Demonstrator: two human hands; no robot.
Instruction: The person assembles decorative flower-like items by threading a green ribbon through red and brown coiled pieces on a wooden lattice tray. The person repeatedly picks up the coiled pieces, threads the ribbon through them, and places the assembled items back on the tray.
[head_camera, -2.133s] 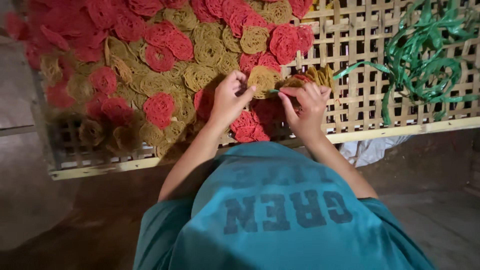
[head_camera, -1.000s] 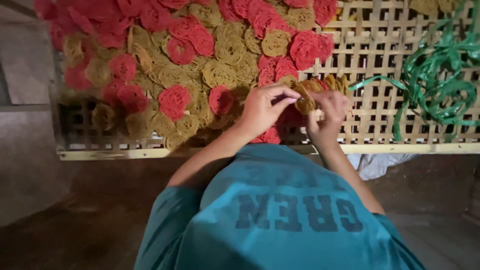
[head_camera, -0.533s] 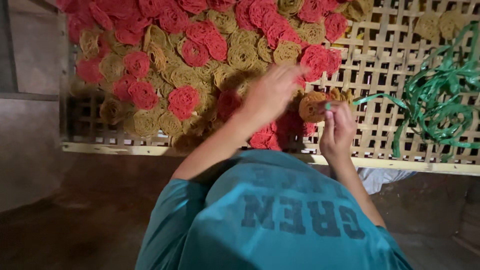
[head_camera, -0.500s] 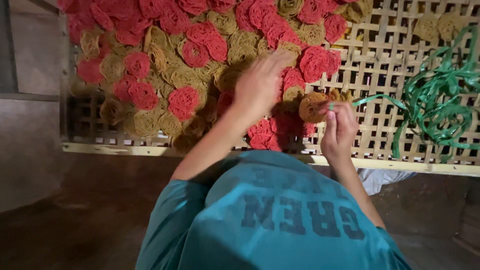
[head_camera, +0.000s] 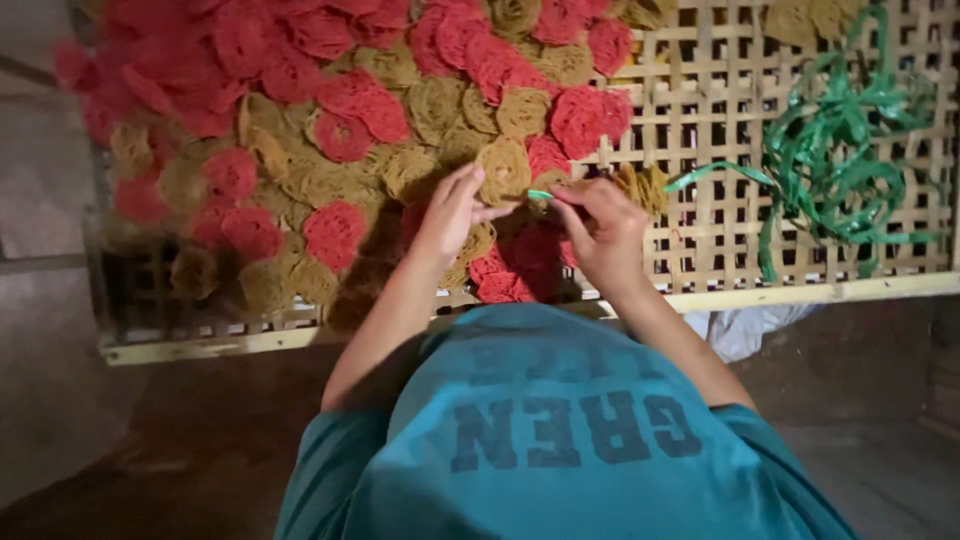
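- The tan coiled disc (head_camera: 503, 170), a round lacy spiral of thin strands, sits just above the middle of the frame, pinched at its lower edge by the left hand (head_camera: 452, 212), whose fingers are closed on it.
- The right hand (head_camera: 606, 232), just right of centre, has its fingertips drawn together on a short piece of green strip (head_camera: 541, 194) that touches the disc's lower right edge; it also seems to steady a smaller tan coil beneath, though that part is too dim to be sure.
- Both hands meet over the woven bamboo lattice tray (head_camera: 730, 150), a pale grid of crossed slats that fills the upper half of the frame, bordered below by a light wooden rail (head_camera: 800, 293).
- The red coiled discs (head_camera: 340, 90) and more tan ones lie heaped and overlapping across the upper left and centre of the tray, with a few red ones directly under the hands.
- A loose tangle of green plastic ribbon (head_camera: 835, 165) rests on the bare lattice at the upper right, well apart from the heap.
- Below the rail the floor (head_camera: 180, 440) is dark, rough and reddish-brown; a grey wall or slab shows at the far left.
- A bit of white cloth (head_camera: 745, 330) shows under the rail to the right.
- The person's teal shirt (head_camera: 560, 450) fills the lower centre.
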